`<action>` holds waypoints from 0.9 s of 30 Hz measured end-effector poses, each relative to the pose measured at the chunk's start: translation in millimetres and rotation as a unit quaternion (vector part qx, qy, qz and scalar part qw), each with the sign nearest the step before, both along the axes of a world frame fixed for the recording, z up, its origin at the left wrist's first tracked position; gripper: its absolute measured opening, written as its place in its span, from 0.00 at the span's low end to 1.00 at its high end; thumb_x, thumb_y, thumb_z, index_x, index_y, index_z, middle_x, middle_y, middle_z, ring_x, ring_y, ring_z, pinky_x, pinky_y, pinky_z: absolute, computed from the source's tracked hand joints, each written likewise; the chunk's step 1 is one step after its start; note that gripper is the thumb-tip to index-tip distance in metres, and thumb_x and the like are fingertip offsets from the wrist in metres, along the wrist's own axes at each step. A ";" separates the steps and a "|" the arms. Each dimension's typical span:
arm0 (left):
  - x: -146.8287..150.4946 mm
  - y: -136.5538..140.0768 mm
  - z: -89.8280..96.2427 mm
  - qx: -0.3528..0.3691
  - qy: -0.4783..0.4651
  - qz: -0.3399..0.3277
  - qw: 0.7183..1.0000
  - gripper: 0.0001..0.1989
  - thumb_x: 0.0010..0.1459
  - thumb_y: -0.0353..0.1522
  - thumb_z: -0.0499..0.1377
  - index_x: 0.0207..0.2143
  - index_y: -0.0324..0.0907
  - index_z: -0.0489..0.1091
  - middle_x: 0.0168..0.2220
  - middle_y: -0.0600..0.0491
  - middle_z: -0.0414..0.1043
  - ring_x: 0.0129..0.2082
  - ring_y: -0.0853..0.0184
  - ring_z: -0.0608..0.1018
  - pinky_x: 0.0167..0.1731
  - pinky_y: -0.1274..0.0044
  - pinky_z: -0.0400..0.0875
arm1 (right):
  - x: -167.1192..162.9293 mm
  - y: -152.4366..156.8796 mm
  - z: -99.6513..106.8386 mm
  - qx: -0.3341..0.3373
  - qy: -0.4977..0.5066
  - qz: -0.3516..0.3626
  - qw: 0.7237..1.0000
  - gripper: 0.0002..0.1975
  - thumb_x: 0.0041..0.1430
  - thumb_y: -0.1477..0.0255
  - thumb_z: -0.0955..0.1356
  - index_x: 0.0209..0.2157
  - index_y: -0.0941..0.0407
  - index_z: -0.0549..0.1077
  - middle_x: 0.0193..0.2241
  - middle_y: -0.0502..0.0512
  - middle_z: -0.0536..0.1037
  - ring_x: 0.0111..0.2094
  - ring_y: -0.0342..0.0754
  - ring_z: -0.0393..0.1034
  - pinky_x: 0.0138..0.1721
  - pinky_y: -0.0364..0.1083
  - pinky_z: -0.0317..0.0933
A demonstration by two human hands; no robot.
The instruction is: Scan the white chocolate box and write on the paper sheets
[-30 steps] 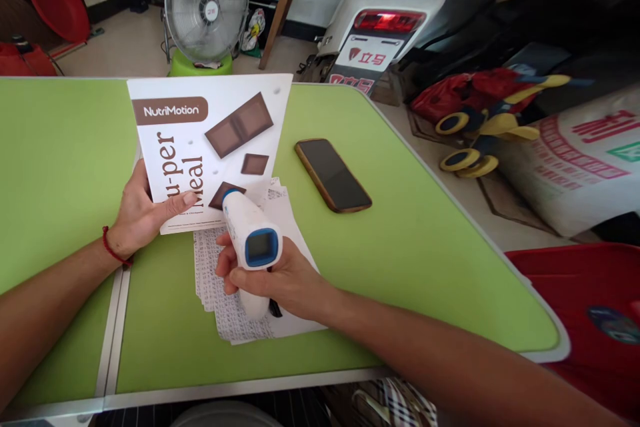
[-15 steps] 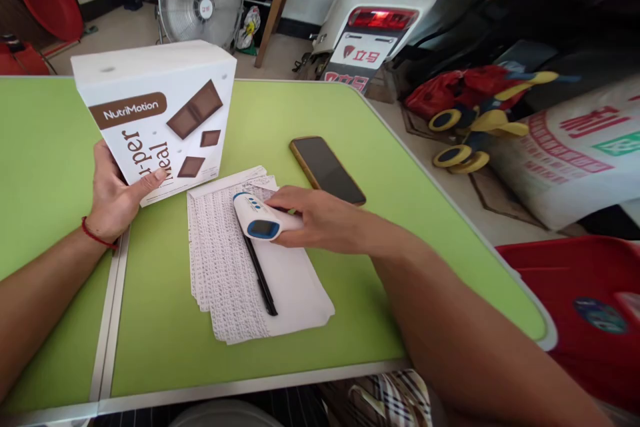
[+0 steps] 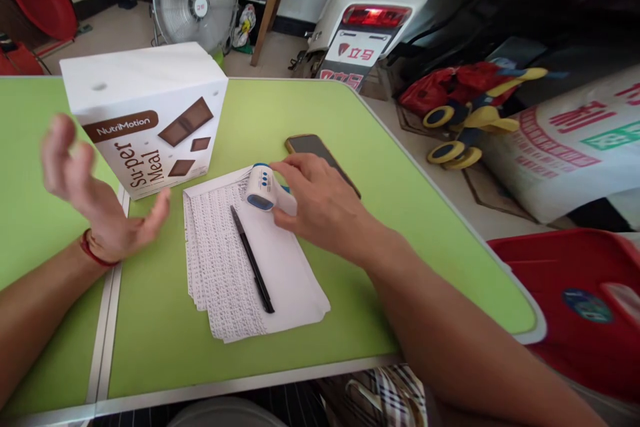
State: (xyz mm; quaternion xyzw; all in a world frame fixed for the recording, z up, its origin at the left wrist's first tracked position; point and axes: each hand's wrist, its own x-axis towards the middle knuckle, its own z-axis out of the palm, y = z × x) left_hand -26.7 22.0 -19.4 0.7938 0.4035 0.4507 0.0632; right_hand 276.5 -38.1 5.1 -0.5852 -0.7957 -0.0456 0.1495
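My left hand (image 3: 103, 197) is off the white NutriMotion box (image 3: 150, 127), its fingers spread in front of the box's lower left side. The box stands upright on the green table. My right hand (image 3: 325, 203) grips a white and blue infrared thermometer (image 3: 263, 188) by its handle, with the small screen end towards me. Beneath the thermometer lie handwritten paper sheets (image 3: 225, 273), and a black pen (image 3: 253, 260) rests across them. Partly behind my right hand is a dark phone (image 3: 320, 150) in a yellowish case.
The green table (image 3: 360, 320) has a metal-edged seam at left. Beyond it stand a fan (image 3: 195, 7) and a white scooter (image 3: 370, 20). To the right are a toy tricycle (image 3: 465, 123), a printed sack (image 3: 575, 147) and a red plastic stool (image 3: 550, 267).
My left hand has let go of the box and opened. My right hand has moved the thermometer up and slightly right, away from the pen. The view has shifted a little.
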 end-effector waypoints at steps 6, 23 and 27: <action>19.7 -23.3 5.9 0.162 0.145 -0.212 0.953 0.18 0.58 0.32 0.60 0.50 0.52 0.61 0.51 0.51 0.68 0.51 0.57 0.72 0.48 0.60 0.70 | -34.3 -23.7 -2.1 -0.147 0.051 0.049 0.987 0.14 0.58 0.60 0.66 0.40 0.56 0.69 0.29 0.56 0.76 0.26 0.49 0.67 0.26 0.46 0.54; 24.0 -21.1 10.4 -0.010 0.310 -0.281 0.908 0.16 0.66 0.40 0.50 0.46 0.40 0.70 0.40 0.46 0.72 0.36 0.63 0.73 0.38 0.70 0.71 | -46.2 -15.8 -29.3 -0.192 0.565 0.133 0.791 0.15 0.57 0.58 0.68 0.39 0.53 0.66 0.26 0.46 0.64 0.27 0.42 0.60 0.30 0.45 0.59; 23.7 -22.7 8.1 0.007 0.331 -0.277 0.902 0.20 0.68 0.43 0.47 0.48 0.39 0.69 0.37 0.47 0.73 0.32 0.64 0.74 0.34 0.72 0.71 | -51.2 -17.8 -33.1 -0.170 0.587 0.055 0.789 0.20 0.64 0.55 0.58 0.35 0.54 0.72 0.20 0.46 0.64 0.24 0.42 0.59 0.28 0.46 0.57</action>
